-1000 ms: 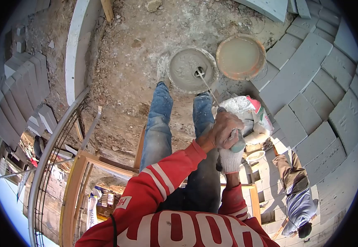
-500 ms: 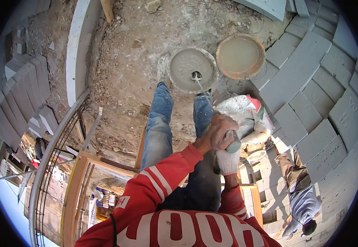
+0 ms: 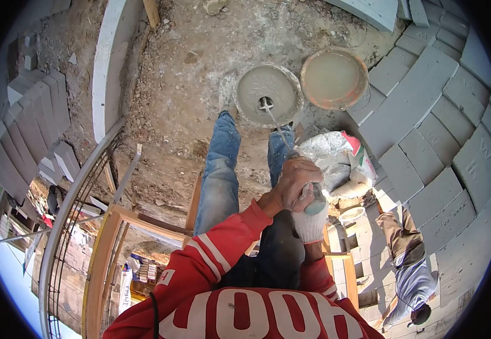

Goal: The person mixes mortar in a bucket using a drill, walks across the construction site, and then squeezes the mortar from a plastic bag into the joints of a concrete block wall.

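Grey wet mix (image 3: 254,85) fills a round, pale-crusted tub (image 3: 299,104) at 11 o'clock from the hands, on rough dirt ground (image 3: 172,101). Long thin metal rod (image 3: 282,134) runs down into it, cross-shaped pale end (image 3: 265,105) sitting in a dark round hollow near the tub's 6 o'clock side. Whether it's spinning: can't tell.

Rod's other end goes into a hand tool with a rounded teal-grey body (image 3: 316,202), held at centre, tilted.

Grip: bare left hand (image 3: 297,179), dusty, fingers curled closed round the body, no visible slack. Right hand in white knit glove (image 3: 311,224) sits against the tool at 6 o'clock; its fingers are mostly hidden, so can't tell how far they're closed.

Handling, my read: tool rigid, fairly heavy, wants to twist against thick mix. Hold body with both hands, off the rod. Dust could make the casing slick. Mix looks soft, creamy, sticky; full tub likely heavy, take by the rim.

Just beside the tub, 3 o'clock: orange-rimmed round bucket (image 3: 364,93), thin murky grey liquid, smooth surface. Crumpled white bag with red and green print (image 3: 335,164) at 1 to 2 o'clock from the hands, soft, powdery. Flat matte grey blocks (image 3: 417,85) beyond, square-edged, probably chip at corners. Co-worker (image 3: 412,277) at 4 o'clock, well apart.
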A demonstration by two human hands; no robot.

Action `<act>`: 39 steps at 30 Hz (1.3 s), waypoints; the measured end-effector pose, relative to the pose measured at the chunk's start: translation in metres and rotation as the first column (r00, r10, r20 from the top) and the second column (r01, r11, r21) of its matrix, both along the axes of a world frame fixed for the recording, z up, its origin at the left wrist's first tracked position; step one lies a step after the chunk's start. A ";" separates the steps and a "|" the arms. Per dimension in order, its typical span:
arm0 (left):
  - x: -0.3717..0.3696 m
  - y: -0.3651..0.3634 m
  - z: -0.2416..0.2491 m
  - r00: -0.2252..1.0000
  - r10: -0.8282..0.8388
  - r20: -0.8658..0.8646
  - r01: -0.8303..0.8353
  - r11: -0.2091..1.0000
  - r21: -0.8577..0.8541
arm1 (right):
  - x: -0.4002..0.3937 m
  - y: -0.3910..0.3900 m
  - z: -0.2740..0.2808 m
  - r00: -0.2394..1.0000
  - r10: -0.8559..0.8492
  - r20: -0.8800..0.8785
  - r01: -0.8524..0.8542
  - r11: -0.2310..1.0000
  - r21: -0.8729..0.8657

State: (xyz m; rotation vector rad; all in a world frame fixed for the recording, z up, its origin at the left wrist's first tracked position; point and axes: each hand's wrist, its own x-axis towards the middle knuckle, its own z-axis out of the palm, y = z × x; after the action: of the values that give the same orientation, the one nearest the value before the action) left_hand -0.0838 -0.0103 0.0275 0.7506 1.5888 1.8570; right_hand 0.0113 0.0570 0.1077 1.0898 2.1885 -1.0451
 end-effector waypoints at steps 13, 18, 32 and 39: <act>-0.008 0.003 0.001 0.995 0.095 0.043 -0.092 0.995 -0.049 | -0.005 0.000 -0.009 0.998 0.028 -0.064 -0.027 1.000 0.016; -0.010 0.005 0.000 0.982 0.169 0.089 -0.165 0.985 -0.045 | -0.014 -0.002 -0.008 0.997 -0.028 -0.073 0.028 1.000 -0.002; -0.020 0.039 -0.002 0.996 0.071 0.047 -0.070 0.997 -0.029 | 0.011 0.019 -0.022 0.961 0.257 -0.098 -0.202 0.901 0.385; 0.009 0.026 -0.010 0.988 -0.154 0.022 0.155 0.985 -0.075 | 0.037 0.016 -0.020 0.969 0.244 -0.042 -0.225 0.939 0.259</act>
State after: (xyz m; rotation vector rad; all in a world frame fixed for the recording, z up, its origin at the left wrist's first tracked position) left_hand -0.0750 0.0157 0.0174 0.7995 1.5364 1.6783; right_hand 0.0482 0.0726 0.0872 0.8745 2.4900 -0.7263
